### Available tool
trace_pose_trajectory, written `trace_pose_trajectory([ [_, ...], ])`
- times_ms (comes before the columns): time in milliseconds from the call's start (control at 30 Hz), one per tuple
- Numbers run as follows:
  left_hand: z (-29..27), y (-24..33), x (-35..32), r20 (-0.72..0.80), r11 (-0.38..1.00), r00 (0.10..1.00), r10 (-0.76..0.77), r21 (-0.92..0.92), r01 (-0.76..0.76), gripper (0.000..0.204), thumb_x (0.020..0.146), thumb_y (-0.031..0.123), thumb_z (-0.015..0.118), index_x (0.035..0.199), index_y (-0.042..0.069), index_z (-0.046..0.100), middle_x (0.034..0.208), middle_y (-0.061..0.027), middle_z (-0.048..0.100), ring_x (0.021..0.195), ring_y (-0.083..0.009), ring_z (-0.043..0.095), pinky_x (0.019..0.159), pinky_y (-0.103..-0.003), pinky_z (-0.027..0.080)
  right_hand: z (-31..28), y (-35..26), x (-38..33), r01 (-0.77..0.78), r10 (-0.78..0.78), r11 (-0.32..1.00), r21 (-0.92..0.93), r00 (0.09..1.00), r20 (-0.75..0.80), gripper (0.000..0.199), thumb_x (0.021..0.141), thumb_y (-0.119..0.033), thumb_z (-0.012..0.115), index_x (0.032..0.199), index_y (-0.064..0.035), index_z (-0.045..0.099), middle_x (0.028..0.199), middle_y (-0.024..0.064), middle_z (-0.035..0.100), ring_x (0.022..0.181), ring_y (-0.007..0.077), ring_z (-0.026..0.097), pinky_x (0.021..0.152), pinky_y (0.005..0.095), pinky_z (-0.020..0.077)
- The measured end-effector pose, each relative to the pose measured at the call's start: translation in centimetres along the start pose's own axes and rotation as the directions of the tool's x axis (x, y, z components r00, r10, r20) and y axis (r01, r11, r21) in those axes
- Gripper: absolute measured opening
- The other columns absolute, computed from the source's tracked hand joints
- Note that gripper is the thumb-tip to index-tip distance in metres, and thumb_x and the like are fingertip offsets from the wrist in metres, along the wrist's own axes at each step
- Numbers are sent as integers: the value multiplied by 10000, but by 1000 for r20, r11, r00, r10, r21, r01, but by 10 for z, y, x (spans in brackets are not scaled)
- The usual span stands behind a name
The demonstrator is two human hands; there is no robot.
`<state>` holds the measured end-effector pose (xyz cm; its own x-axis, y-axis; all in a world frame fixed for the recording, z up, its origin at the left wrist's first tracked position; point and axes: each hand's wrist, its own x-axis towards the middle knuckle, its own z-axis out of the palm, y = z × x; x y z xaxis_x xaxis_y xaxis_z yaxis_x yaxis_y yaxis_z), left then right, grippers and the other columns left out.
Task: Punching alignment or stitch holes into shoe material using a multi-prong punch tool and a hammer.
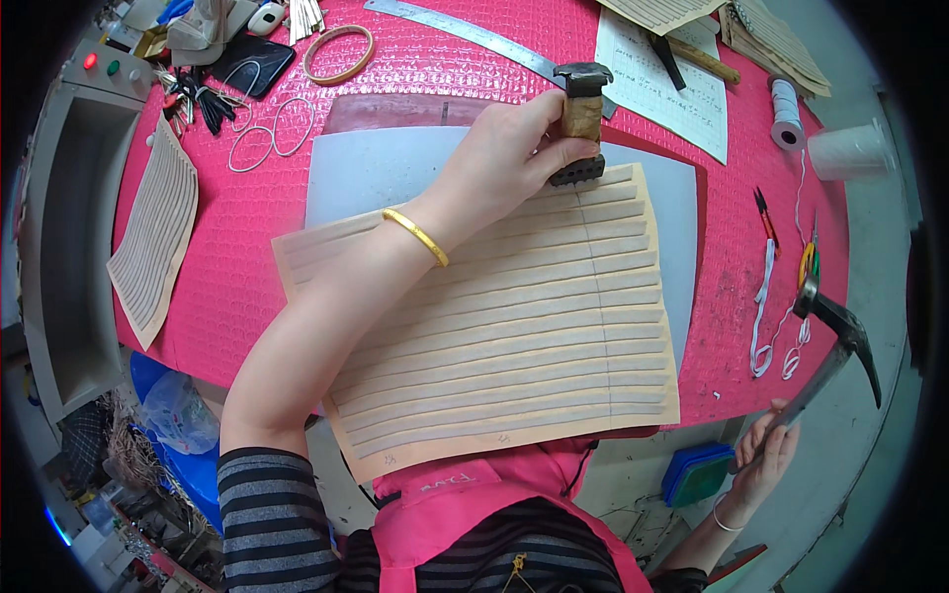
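So the left hand [504, 148] has its fingers closed in around a stubby punch [583, 117], its dark foot at the far edge of the striped sheet [514, 346], which lies over a white board [674, 232] on the pink surface [746, 247]. Right hand's [766, 457] fingers are curled tight round a hammer's [840, 321] handle, head up.

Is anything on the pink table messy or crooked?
Yes, a bit. The big striped sheet lies crooked on the pale board, its bottom edge poking past the table. On the right, a white ribbon lies in untidy loops.
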<state>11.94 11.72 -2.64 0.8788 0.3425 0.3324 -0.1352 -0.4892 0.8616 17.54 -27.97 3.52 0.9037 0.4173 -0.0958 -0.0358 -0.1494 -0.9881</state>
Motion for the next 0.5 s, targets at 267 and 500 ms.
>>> trace_pose_trajectory([
  [267, -3, 4, 2, 23, 972, 992, 125, 199, -127, 194, 747, 104, 622, 788, -15, 475, 688, -115, 609, 593, -200, 610, 471, -278, 453, 29, -21, 23, 84, -75, 991, -101, 993, 93, 447, 898, -213, 396, 1273, -18, 250, 671, 22, 390, 402, 22, 288, 344, 145, 225],
  [500, 3, 8, 0, 11, 941, 972, 234, 250, -229, 225, 753, 131, 590, 754, 13, 398, 600, -158, 526, 561, -332, 529, 482, -391, 399, 66, -54, 53, 167, -115, 946, -278, 974, 194, 495, 859, -183, 454, 1296, -40, 270, 670, 4, 445, 425, 5, 299, 367, 141, 210],
])
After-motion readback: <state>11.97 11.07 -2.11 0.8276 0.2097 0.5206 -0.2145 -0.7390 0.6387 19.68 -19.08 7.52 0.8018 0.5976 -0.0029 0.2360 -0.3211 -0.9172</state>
